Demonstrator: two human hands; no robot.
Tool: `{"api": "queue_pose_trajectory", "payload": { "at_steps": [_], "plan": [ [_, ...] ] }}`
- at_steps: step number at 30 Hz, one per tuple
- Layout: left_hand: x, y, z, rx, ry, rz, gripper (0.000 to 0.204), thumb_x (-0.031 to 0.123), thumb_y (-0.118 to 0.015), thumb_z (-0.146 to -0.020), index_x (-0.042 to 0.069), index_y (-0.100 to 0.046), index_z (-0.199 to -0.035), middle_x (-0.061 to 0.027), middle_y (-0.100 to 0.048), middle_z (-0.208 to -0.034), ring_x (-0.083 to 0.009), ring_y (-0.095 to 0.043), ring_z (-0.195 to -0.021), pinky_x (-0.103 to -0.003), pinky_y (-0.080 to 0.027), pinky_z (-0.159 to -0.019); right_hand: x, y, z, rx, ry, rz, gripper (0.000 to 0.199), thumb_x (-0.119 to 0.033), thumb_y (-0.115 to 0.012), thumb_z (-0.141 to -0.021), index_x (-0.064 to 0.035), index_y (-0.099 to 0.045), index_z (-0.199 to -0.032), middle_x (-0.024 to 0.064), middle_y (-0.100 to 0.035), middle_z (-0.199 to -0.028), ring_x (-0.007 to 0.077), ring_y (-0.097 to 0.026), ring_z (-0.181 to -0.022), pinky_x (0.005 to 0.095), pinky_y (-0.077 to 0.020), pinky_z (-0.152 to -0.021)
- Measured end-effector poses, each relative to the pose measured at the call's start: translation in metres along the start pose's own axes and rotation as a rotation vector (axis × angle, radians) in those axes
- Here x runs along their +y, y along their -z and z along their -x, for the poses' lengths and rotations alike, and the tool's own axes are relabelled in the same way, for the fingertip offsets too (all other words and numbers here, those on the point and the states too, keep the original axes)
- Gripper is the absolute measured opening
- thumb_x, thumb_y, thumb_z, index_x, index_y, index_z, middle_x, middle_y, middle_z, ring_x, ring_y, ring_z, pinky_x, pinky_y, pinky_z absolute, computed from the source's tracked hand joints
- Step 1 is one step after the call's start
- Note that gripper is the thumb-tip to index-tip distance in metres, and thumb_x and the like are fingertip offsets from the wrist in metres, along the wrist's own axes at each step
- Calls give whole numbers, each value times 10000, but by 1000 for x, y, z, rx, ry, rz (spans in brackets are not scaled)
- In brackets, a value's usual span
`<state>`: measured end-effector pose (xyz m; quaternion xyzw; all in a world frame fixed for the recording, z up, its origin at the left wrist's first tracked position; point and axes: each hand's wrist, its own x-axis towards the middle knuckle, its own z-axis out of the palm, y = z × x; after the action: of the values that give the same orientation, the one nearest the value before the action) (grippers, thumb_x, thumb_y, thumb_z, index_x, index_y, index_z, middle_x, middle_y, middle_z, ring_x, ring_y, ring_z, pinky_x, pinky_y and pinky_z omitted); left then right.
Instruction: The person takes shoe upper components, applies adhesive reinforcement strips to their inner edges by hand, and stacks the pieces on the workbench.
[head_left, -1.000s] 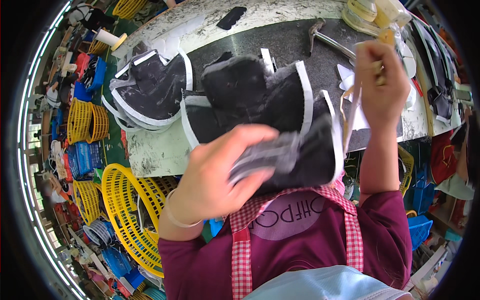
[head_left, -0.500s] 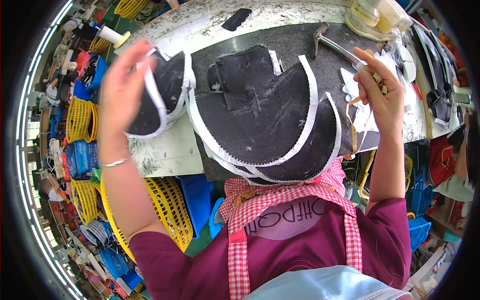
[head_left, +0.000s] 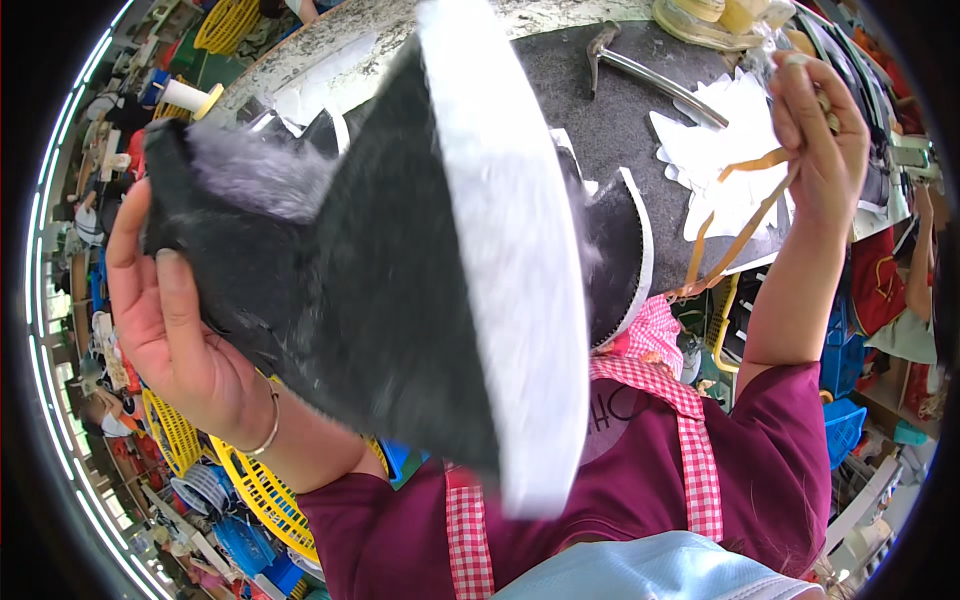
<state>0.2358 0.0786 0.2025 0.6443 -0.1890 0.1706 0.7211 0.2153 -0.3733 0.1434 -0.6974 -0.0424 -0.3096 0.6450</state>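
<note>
My left hand [head_left: 175,310] grips the edge of a black shoe upper [head_left: 370,290] lifted toward the camera. This piece has a wide white band along its curved edge and grey fur on its other side; motion blurs it. Behind it, partly hidden, another black upper with a white border [head_left: 625,255] lies at the bench's near edge. Over the right of the bench, my right hand [head_left: 825,130] is closed, fingers pinching a thin tan strip [head_left: 750,220] that hangs down in a loop. Some small beige bits sit against its fingers.
A hammer [head_left: 655,80] lies on the dark mat [head_left: 570,65], beside a pile of white cut pieces [head_left: 700,150]. Yellowish tubs [head_left: 710,25] stand at the far right. A spool of white thread [head_left: 190,97] is at the far left; yellow baskets [head_left: 265,500] stand below the bench.
My left hand has taken hold of a black upper and raised it off the bench, moving left and nearer. My right hand has shifted right, drawing the tan strip with it.
</note>
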Motion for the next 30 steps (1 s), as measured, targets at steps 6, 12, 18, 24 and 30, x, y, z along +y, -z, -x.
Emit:
{"api": "queue_pose_trajectory", "payload": {
  "at_steps": [6, 12, 18, 24, 30],
  "plan": [
    [-59, -76, 52, -402, 351, -355, 320, -21, -687, -933, 42, -669, -1246, -28, -682, -1006, -57, -625, -843, -219, -488, -722, -1, -49, 13, -233, 28, 49, 205, -95, -697, -979, 9, -720, -1155, 60, -709, -893, 7, -442, -569, 160, -300, -502],
    [-86, -76, 67, -485, 240, -542, 362, -1, -726, -878, 46, -687, -1234, -103, -752, -1011, -108, -612, -613, -261, -477, -567, -6, -113, 52, -654, -3, 312, 129, -132, -819, -843, -30, -749, -879, 62, -690, -744, 169, -635, -639, 318, -478, -591],
    [-81, -62, 61, -530, 437, -264, 474, 35, -709, -875, 27, -656, -1345, -72, -732, -949, -28, -570, -651, -202, -496, -584, 8, -135, 68, -710, 174, 412, 217, -229, -851, -779, -58, -718, -795, 93, -676, -738, 289, -665, -734, 401, -513, -632],
    [-86, -61, 63, -521, 428, -117, 393, 38, -680, -921, 37, -687, -1314, -49, -727, -863, -10, -551, -621, -199, -473, -572, 3, -142, 64, -690, 160, 416, 243, -244, -857, -772, -53, -707, -788, 92, -653, -715, 293, -659, -726, 410, -517, -635],
    [-77, -69, 61, -487, 351, -337, 261, 22, -666, -957, 3, -735, -1208, -32, -746, -968, -32, -625, -804, -184, -480, -700, -3, -131, 73, -641, 44, 479, 253, -213, -852, -784, -36, -672, -792, 106, -642, -712, 314, -650, -660, 408, -509, -600]
  ]
}}
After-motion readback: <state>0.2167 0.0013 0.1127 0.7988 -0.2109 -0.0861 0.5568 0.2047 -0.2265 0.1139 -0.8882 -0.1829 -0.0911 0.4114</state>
